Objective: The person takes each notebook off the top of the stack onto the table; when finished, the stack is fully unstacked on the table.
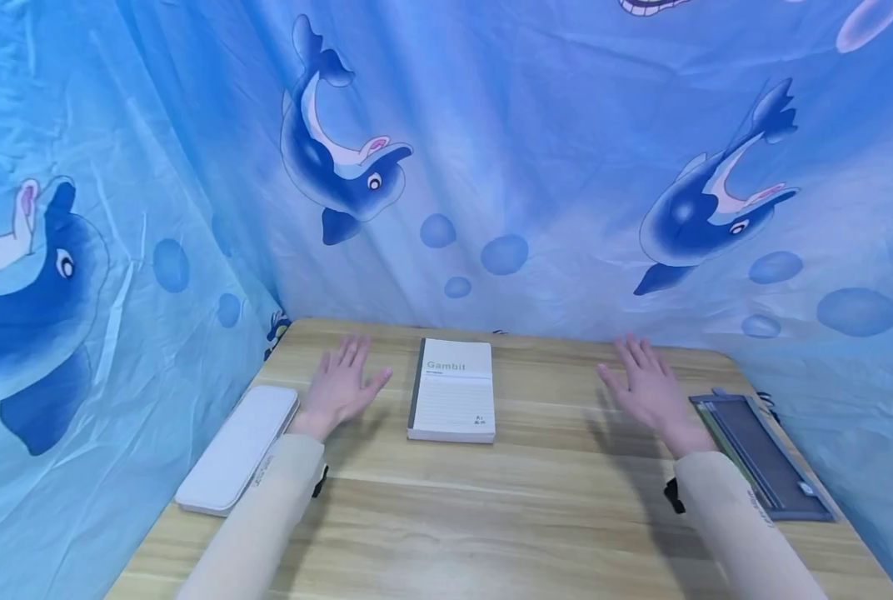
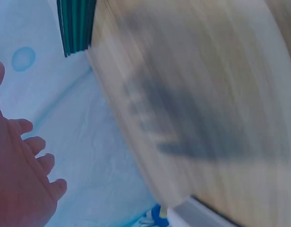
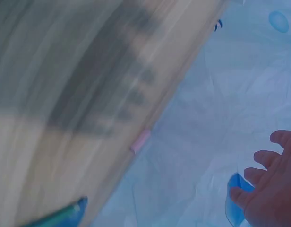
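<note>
In the head view, my left hand (image 1: 340,385) is held over the left part of the table, palm down with its fingers spread. My right hand (image 1: 651,392) is over the right part, also spread, and casts a shadow on the wood. Neither holds anything. Between them lies a white notebook (image 1: 454,392) with a dark spine and "Gambit" on its cover. A white pencil case (image 1: 240,450) lies beside the left forearm. Next to the right hand is a dark zip pouch (image 1: 761,457) with a green strip showing. The left wrist view has the left fingers (image 2: 45,163) at its edge.
The wooden table (image 1: 446,517) is closed in at the back and sides by a blue dolphin-print curtain (image 1: 536,167). A small pink piece (image 3: 141,141) lies at the table's edge in the right wrist view. A dark green ribbed thing (image 2: 77,26) shows in the left wrist view.
</note>
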A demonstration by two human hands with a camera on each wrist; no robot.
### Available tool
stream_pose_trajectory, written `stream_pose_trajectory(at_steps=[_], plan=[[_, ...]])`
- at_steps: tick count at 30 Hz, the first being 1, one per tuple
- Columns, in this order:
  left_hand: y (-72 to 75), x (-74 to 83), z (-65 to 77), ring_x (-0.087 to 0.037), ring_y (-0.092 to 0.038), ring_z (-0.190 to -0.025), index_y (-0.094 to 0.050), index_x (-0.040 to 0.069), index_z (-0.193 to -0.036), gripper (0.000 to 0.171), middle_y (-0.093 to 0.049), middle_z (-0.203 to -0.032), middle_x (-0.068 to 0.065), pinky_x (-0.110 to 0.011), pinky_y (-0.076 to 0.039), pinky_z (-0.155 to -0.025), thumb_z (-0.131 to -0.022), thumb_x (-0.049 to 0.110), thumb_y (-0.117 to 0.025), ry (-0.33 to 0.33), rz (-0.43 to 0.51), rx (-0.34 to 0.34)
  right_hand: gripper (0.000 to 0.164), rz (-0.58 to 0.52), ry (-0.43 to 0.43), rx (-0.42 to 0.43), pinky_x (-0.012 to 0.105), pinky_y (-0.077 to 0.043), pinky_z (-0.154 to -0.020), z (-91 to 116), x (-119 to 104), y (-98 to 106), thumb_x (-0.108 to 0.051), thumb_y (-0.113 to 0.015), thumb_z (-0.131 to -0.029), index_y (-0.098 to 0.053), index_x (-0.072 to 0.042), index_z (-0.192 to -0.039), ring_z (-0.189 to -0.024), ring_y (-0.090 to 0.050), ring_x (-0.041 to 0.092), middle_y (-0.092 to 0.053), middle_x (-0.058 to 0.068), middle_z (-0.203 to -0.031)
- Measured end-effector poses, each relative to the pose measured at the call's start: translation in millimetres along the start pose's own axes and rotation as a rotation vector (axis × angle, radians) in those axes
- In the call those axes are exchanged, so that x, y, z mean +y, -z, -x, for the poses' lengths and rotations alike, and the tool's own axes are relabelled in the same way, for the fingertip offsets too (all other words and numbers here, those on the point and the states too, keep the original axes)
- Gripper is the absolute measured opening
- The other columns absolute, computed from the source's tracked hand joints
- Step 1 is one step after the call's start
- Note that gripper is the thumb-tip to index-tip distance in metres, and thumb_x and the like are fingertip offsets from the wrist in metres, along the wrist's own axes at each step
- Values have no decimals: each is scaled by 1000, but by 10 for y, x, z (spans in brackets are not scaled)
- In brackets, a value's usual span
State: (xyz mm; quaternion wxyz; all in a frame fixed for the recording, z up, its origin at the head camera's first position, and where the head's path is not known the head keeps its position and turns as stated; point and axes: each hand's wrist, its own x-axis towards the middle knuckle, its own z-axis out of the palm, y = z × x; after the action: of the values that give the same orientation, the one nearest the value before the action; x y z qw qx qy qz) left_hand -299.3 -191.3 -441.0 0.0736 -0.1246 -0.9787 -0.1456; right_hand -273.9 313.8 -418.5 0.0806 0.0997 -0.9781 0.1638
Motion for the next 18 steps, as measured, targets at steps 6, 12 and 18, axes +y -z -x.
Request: stream_pose_trajectory(at_steps=[6,12,18], plan=[[-130,68,29,-40,-5,-150,-16,2,-157,86,-8,-164,-19,-57,1,-119,-100,64,-30,34,109,-35,78,-67,4,39,65,-14,-115,-24,-119,-227,-53,-34,-105,-19,5,-155,-145,-15,50,-16,29,-160],[-281,144,64,-42,-14,-148,-15,7,-159,86,-14,-164,-17,-59,-10,-118,-99,67,-30,78,245,-64,78,-211,-21,38,65,-21,-113,-23,-279,-476,-52,-37,-105,-25,8,-152,-139,-28,52,-25,31,-156],[-397,203,83,-46,-32,-141,-20,11,-159,86,-29,-158,-22,-68,-24,-110,-97,67,-41,155,416,-85,73,-459,-56,-39,57,-49,-94,-75,-497,-717,-43,-50,-103,-27,6,-152,-118,-54,45,-36,31,-150]])
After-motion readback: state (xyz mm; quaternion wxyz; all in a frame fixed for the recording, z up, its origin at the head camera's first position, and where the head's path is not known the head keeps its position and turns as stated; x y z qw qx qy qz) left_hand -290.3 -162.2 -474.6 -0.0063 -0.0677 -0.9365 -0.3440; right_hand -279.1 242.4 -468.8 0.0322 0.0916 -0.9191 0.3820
